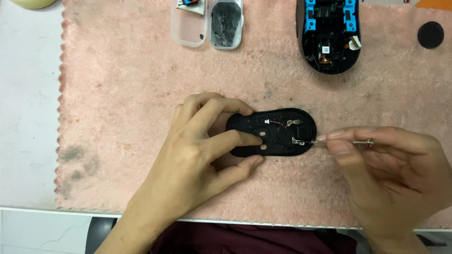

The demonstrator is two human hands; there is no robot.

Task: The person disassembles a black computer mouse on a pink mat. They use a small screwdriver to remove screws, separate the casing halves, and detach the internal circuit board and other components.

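A black oval mouse base shell [278, 123] lies on a pink fuzzy cloth [141, 117], inside up, with a thin red wire and small metal contacts in it. My left hand [197, 160] steadies the shell's left end, thumb and fingers around it, one fingertip pressed on its inner face. My right hand [391, 174] pinches a thin metal tool [362, 142], likely a small screwdriver, lying almost level. Its tip touches a metal contact at the shell's right edge.
The mouse's other half [329, 37], black with blue inner parts and a small board, lies at the back right. Two small clear trays [207, 23] with tiny parts sit at the back centre. A black round disc [430, 34] rests far right. White table surface [28, 117] shows at left.
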